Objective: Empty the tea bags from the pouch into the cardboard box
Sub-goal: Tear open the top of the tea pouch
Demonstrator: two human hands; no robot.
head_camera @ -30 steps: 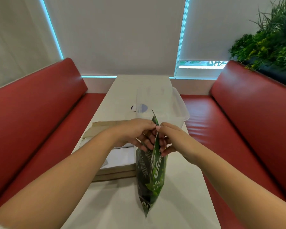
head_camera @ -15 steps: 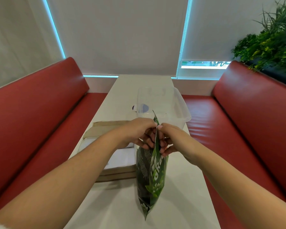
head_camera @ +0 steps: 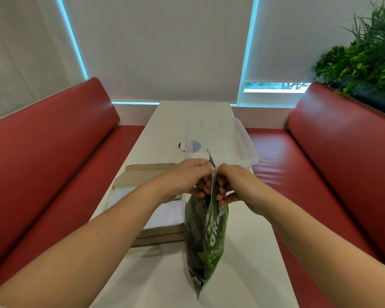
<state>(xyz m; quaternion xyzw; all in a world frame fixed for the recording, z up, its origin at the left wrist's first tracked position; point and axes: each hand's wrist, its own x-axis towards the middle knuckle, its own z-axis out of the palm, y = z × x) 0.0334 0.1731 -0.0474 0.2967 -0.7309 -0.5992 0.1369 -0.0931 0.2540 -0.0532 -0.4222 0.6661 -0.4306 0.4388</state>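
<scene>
Pouch (head_camera: pixel 206 232) stands upright near the middle of the worktop (head_camera: pixel 249 263), seen edge-on, with the open cardboard box (head_camera: pixel 142 174) just beside it on the left. Left hand (head_camera: pixel 188 180) and right hand (head_camera: pixel 236 185) meet at the pouch's top edge, fingers (head_camera: pixel 220 190) closed in pinches on opposite faces of the mouth. Whether the seal has parted yet cannot be told; the mouth is hidden behind the knuckles, probably still shut. Risks, as judged: an uneven pull could tear the film down the side, or a sudden release could jerk the pouch and scatter tea bags on the worktop. A clear plastic tub (head_camera: pixel 218 138) sits close behind; tipping the wrong way would land bags there, not in the box.
</scene>
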